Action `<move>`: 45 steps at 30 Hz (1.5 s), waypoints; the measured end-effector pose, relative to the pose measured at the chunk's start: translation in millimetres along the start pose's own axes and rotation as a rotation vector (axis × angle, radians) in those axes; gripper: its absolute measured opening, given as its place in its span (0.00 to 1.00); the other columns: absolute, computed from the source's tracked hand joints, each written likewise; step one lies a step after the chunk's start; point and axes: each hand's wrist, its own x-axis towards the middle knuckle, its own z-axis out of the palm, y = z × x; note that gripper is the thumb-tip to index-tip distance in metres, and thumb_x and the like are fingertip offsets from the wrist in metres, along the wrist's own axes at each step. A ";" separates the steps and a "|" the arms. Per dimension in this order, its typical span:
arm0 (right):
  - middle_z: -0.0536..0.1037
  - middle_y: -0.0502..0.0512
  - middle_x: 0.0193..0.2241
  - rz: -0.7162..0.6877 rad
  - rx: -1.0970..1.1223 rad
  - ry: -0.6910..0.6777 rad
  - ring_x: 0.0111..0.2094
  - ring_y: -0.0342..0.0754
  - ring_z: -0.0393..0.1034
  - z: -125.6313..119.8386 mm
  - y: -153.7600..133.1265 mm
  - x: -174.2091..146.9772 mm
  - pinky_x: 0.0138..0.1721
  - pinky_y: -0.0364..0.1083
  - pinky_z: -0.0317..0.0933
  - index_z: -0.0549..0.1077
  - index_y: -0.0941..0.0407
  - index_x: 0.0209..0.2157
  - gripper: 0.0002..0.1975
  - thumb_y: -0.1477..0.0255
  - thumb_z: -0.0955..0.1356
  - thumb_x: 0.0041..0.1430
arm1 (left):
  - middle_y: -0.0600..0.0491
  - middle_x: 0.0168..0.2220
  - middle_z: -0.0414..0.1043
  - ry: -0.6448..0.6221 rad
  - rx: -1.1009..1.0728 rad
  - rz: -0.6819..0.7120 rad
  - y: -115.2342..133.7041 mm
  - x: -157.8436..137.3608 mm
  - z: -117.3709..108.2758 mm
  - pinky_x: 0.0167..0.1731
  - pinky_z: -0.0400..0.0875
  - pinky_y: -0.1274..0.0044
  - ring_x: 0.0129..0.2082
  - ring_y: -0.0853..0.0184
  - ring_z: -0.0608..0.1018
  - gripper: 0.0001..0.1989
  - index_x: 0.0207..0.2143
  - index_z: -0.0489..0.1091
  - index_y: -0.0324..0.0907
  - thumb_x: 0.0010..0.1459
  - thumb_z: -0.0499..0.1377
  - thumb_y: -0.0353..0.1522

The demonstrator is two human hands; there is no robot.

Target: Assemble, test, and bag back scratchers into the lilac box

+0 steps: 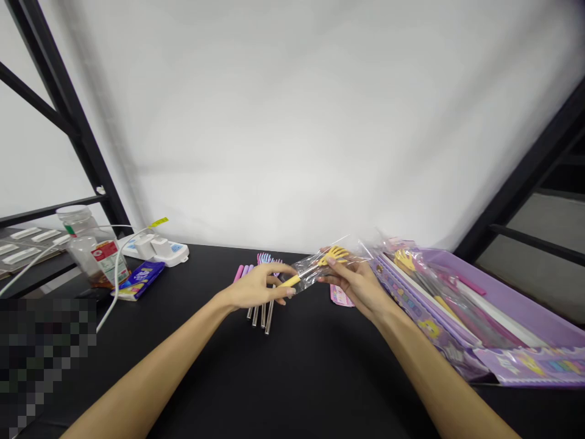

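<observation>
A yellow back scratcher point(337, 253) with a hand-shaped head lies inside a clear plastic sleeve point(311, 267), held up above the black table. My left hand point(256, 285) closes around the yellow handle end, thumb below and fingers behind. My right hand point(359, 283) pinches the sleeve near the scratcher's head, with the thumb on top. Several unwrapped back scratchers point(256, 320) with metal rods and pink or purple ends lie on the table behind and below my left hand, which partly covers them. Behind my right hand is a small pink printed packet point(340, 297), partly hidden.
To the right stands a purple display box point(516, 283) with several bagged back scratchers point(439, 292) inside. On the left are a clear plastic jar point(85, 244), a purple snack packet point(139, 279), a white power strip point(176, 253) and a loose white cable point(116, 268). A white wall closes the back.
</observation>
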 end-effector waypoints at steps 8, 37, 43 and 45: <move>0.80 0.54 0.41 0.030 -0.020 -0.064 0.45 0.53 0.75 4.5 2.8 -2.3 0.42 0.52 0.72 0.74 0.52 0.45 0.18 0.62 0.75 0.54 | 0.51 0.23 0.77 0.229 0.182 -0.081 6.2 1.0 7.6 0.28 0.71 0.77 0.26 0.67 0.79 0.21 0.24 0.74 0.37 0.55 0.63 0.48; 0.79 0.51 0.38 0.084 -0.072 0.040 0.43 0.50 0.74 7.6 13.5 -1.4 0.46 0.50 0.68 0.65 0.46 0.60 0.34 0.61 0.75 0.52 | 0.55 0.27 0.70 0.207 0.352 0.147 -3.9 -1.0 16.3 0.29 0.71 0.75 0.26 0.68 0.74 0.23 0.34 0.71 0.41 0.46 0.69 0.49; 0.79 0.50 0.35 0.107 -0.030 -0.033 0.41 0.49 0.75 4.9 11.6 -2.1 0.44 0.50 0.69 0.60 0.46 0.63 0.38 0.63 0.75 0.53 | 0.50 0.46 0.64 0.218 0.523 0.465 0.1 -1.9 11.3 0.51 0.67 0.68 0.48 0.63 0.71 0.05 0.38 0.76 0.47 0.61 0.61 0.36; 0.79 0.50 0.36 0.117 -0.063 -0.061 0.40 0.49 0.76 7.0 12.3 -3.6 0.43 0.49 0.69 0.62 0.46 0.62 0.36 0.63 0.75 0.53 | 0.50 0.43 0.64 0.288 0.475 0.410 -2.0 0.6 16.0 0.49 0.68 0.69 0.45 0.64 0.72 0.07 0.32 0.75 0.44 0.61 0.61 0.36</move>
